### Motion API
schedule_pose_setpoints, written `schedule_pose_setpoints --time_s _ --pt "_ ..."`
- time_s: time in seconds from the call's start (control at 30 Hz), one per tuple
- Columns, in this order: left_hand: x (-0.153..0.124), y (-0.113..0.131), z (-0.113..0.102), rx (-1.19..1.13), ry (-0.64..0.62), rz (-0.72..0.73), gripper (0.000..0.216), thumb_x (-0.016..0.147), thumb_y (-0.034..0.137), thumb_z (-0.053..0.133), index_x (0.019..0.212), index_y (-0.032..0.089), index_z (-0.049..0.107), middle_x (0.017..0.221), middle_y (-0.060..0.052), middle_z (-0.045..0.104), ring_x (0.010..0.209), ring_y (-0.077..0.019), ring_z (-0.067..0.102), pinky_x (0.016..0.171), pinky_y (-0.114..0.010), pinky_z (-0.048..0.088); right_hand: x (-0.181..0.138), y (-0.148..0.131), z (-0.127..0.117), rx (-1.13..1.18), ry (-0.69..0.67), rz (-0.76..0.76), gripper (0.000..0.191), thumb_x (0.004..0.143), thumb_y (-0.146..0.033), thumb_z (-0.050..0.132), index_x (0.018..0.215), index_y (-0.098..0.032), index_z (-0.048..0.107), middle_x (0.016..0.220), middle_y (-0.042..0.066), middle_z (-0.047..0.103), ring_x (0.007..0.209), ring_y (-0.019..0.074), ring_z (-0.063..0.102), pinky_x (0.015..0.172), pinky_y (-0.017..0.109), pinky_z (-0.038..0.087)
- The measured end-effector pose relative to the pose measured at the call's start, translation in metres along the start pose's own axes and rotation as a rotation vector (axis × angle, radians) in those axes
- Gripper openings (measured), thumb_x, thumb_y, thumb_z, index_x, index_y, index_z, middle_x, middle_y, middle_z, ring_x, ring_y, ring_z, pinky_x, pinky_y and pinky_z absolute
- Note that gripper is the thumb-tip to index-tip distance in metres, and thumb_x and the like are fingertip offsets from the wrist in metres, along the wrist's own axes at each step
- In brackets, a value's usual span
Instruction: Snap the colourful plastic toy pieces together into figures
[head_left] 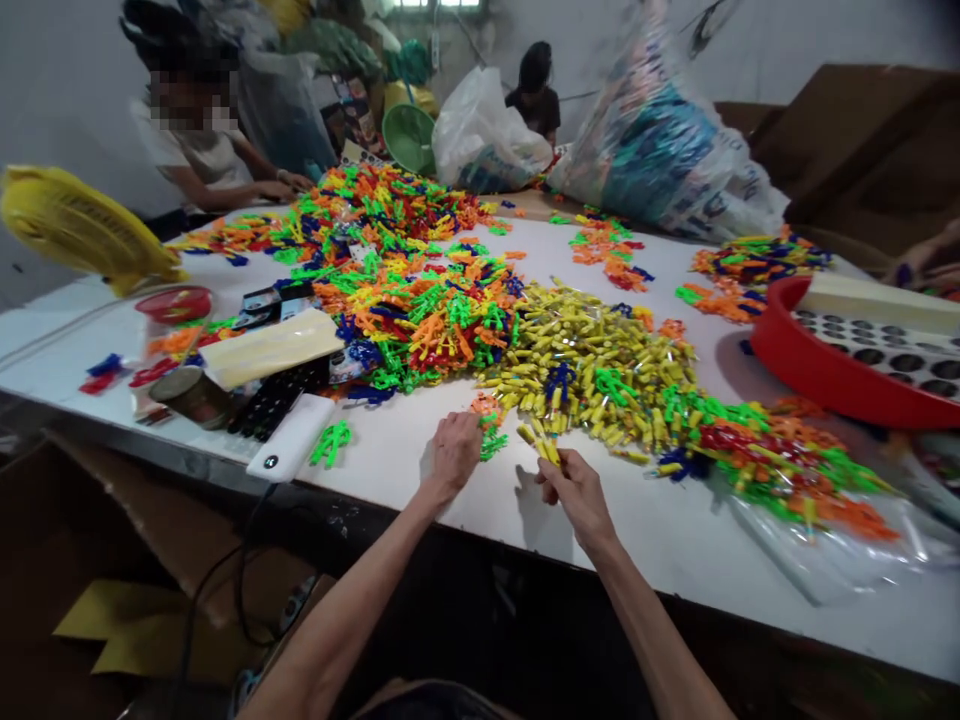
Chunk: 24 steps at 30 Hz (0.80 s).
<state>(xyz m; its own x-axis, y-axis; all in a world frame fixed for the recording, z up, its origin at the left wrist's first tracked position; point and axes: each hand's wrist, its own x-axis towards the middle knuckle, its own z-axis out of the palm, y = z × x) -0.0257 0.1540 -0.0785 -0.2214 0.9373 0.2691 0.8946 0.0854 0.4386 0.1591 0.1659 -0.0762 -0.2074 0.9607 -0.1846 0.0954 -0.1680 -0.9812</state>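
Observation:
My right hand (576,492) is closed round a few small yellow pen-like sticks (541,445), held above the white table near its front edge. To its left, my left hand (455,452) is low over the table, its fingers curled together. Green plastic figures (493,440) and an orange figure (486,404) are right at its fingertips; what those fingers hold is hidden. Just beyond both hands spreads a heap of yellow sticks (600,350), with a blue figure (559,382) and a green figure (613,384) lying on it.
A large pile of coloured figures (420,300) covers the table's middle. On the left are a white power bank (291,438), a tin can (191,396) and a yellow fan (86,225). A red tray (840,385) stands right. Two people sit at the far side; another person's hand shows right.

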Motion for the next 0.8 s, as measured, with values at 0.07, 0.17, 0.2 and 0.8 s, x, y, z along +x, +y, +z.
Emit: schedule_pose_setpoints --time_s 0.07,0.17,0.2,0.8 --pt "0.003 0.005 -0.008 -0.273 -0.028 -0.125 0.015 0.084 0.019 0.047 0.089 0.018 0.061 0.084 -0.005 0.064 0.084 -0.018 0.056 0.077 -0.031 0.042 -0.002 -0.006 -0.013 0.002 0.003 -0.011 0.035 0.067 -0.048 0.066 0.075 -0.017 0.054 0.057 -0.003 0.056 0.042 0.0076 0.043 0.043 0.022 0.035" --pt "-0.001 0.011 -0.024 -0.776 -0.32 -0.248 0.021 0.078 0.035 0.056 0.089 0.018 0.059 0.069 0.0 0.06 0.06 -0.0121 0.054 0.054 -0.023 0.04 -0.001 -0.019 -0.022 0.071 -0.06 -0.005 0.029 0.067 -0.042 0.068 0.071 -0.016 0.057 0.055 -0.003 0.054 0.043 0.0071 0.041 0.044 0.022 0.034" --pt "-0.005 0.013 -0.029 -0.91 -0.439 -0.278 0.026 0.075 0.039 0.06 0.09 0.018 0.058 0.066 0.002 0.058 0.053 -0.0101 0.052 0.049 -0.021 0.037 0.0 -0.024 -0.024 0.099 -0.093 0.006 0.028 0.066 -0.041 0.068 0.073 -0.016 0.058 0.056 -0.002 0.055 0.043 0.0073 0.042 0.044 0.023 0.034" --pt "-0.022 0.055 -0.031 -1.158 -0.816 -0.354 0.035 0.066 0.042 0.071 0.078 0.013 0.058 0.061 0.0 0.06 0.048 -0.0062 0.046 0.048 -0.02 0.033 -0.007 -0.02 -0.056 0.349 -0.369 0.191 0.029 0.066 -0.038 0.072 0.075 -0.013 0.062 0.062 0.001 0.064 0.041 0.0062 0.05 0.041 0.018 0.033"
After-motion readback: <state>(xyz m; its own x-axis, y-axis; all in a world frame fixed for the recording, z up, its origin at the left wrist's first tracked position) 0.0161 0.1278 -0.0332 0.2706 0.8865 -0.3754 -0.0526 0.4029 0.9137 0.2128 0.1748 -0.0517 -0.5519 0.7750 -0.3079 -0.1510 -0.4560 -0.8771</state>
